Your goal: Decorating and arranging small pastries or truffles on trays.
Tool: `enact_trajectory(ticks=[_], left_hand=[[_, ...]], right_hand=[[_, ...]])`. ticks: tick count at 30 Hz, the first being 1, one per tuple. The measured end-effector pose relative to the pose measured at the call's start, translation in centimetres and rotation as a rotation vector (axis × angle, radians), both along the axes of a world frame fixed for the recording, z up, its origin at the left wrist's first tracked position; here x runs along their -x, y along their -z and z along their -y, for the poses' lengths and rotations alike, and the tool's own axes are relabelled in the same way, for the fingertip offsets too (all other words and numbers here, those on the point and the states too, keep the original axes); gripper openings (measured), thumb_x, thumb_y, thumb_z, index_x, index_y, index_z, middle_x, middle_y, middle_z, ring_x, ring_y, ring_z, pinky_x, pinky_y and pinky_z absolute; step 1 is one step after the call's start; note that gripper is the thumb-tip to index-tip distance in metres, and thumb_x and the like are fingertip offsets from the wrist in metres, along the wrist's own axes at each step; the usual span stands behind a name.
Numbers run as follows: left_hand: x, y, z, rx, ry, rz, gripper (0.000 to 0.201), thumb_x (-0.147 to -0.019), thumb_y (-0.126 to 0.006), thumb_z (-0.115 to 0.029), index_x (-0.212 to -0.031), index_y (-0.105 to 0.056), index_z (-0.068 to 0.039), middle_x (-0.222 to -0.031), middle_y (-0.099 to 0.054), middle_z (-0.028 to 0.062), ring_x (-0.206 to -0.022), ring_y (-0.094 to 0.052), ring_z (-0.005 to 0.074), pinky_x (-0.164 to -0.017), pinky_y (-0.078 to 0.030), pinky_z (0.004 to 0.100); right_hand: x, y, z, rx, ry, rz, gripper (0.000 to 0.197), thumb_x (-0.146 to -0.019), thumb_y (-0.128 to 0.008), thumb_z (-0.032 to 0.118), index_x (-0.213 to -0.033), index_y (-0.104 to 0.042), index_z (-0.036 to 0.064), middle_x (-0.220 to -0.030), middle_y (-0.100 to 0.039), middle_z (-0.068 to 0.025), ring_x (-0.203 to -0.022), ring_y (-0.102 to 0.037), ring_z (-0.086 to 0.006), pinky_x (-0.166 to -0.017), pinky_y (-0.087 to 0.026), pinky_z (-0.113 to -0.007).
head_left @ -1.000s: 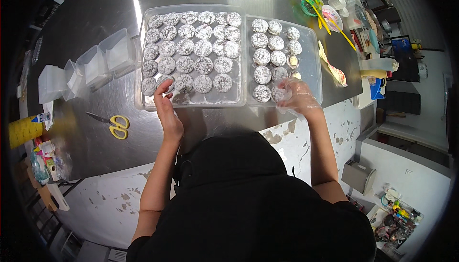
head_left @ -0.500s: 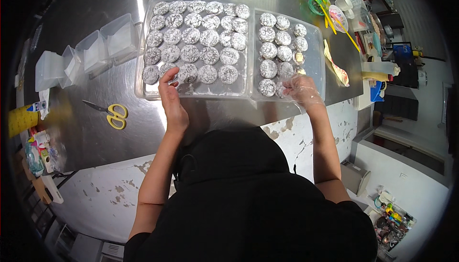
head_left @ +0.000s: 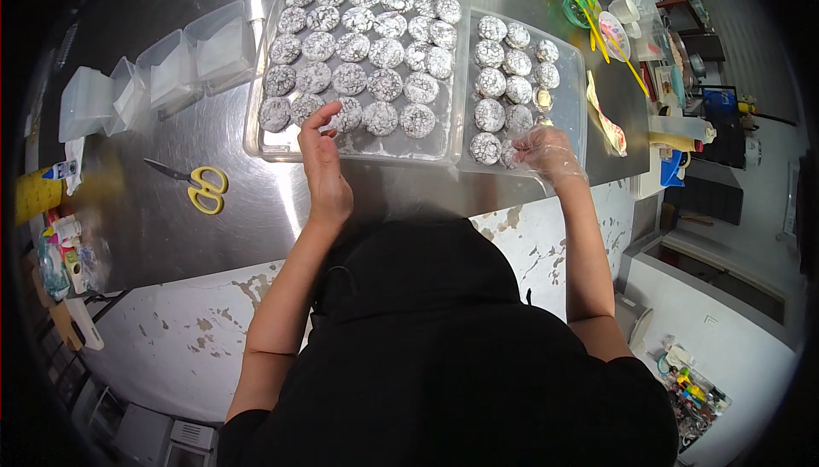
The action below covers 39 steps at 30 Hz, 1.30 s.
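Note:
Chocolate crinkle cookies (head_left: 386,52), dusted white, fill the large clear tray (head_left: 358,156) in rows. A smaller clear tray (head_left: 573,83) stands against its right side with more cookies. Over that tray's front edge, my right hand (head_left: 550,153) wears a thin clear plastic glove. Its fingers close together on a crinkle cookie (head_left: 509,154) in the front row; part of that cookie is hidden. Just beyond the hand, a pale yellowish piece (head_left: 543,99) lies in the right column. My bare left hand (head_left: 326,168) hovers at the large tray's front edge, fingers loosely curled and apart, holding nothing visible.
Yellow-handled scissors (head_left: 207,190) lie left on the steel table (head_left: 162,232). Behind them stand several clear containers (head_left: 175,70) with white liners. At the right are a smeared spatula (head_left: 604,116), a green bowl (head_left: 575,11), a white bowl (head_left: 612,34) and long yellow-handled utensils (head_left: 627,66).
The view has shifted slightly, so the trays sit higher and farther right. Both hands stay at about the same places by the trays, the right still at the front-row cookie.

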<state>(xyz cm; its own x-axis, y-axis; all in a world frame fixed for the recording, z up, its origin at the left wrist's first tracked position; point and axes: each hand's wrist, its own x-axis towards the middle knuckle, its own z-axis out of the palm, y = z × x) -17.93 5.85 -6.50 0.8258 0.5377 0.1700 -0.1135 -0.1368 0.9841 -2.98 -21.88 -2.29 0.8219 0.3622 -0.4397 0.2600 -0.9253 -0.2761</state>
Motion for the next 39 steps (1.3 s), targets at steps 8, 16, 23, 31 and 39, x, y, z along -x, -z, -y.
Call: enact_trajectory(ticks=[8,16,23,31,39], left_hand=[[0.0,-0.2,0.2,0.016,-0.011,0.004,0.045,-0.093,-0.025,-0.035,-0.117,-0.041,0.000,-0.117,-0.043,0.0118,-0.108,-0.038,0.0209,-0.090,-0.029,0.0328],[0.3,-0.3,0.0,-0.016,-0.020,-0.015,0.047,-0.092,-0.025,-0.039,-0.117,-0.042,-0.002,-0.118,-0.044,0.0090,-0.110,-0.038,0.0188,-0.090,-0.028,0.0324],[-0.7,-1.3,-0.1,-0.056,-0.035,-0.043,0.051,-0.091,-0.025,-0.041,-0.116,-0.041,0.001,-0.115,-0.043,0.0118,-0.107,-0.037,0.0216,-0.089,-0.029,0.0326],[-0.8,-1.4,-0.4,-0.058,-0.034,-0.068,0.048,-0.092,-0.024,-0.040,-0.118,-0.041,-0.003,-0.119,-0.044,0.0102,-0.111,-0.037,0.0202,-0.090,-0.029,0.0339],[-1.9,-0.9,-0.2,-0.025,-0.032,-0.094,0.049,-0.091,-0.025,-0.042,-0.118,-0.041,-0.003,-0.118,-0.045,0.0100,-0.111,-0.038,0.0190,-0.090,-0.029,0.0328]], right_hand=[[0.1,-0.4,-0.4,0.035,-0.023,0.016,0.027,-0.060,-0.073,0.006,-0.086,-0.065,0.0045,-0.077,-0.063,-0.0148,-0.071,-0.063,-0.0226,-0.065,-0.048,-0.030],[-0.2,-2.3,-2.0,-0.056,0.034,-0.049,0.025,-0.061,-0.073,0.016,-0.083,-0.067,0.0050,-0.080,-0.063,-0.0168,-0.075,-0.061,-0.0279,-0.069,-0.048,-0.033],[-1.7,-2.4,-10.3,-0.319,-0.221,0.272,0.031,-0.065,-0.069,0.012,-0.095,-0.063,0.0051,-0.090,-0.061,-0.0135,-0.086,-0.059,-0.0259,-0.076,-0.046,-0.033],[-6.4,1.4,-14.0,0.062,-0.536,0.394,0.050,-0.064,-0.060,0.007,-0.114,-0.054,0.0136,-0.107,-0.057,-0.0114,-0.103,-0.052,-0.0252,-0.090,-0.042,-0.033],[-6.8,0.4,-14.0,0.064,-0.570,0.389,0.041,-0.061,-0.061,0.010,-0.102,-0.059,0.0122,-0.092,-0.060,-0.0104,-0.093,-0.056,-0.0255,-0.079,-0.046,-0.038]])
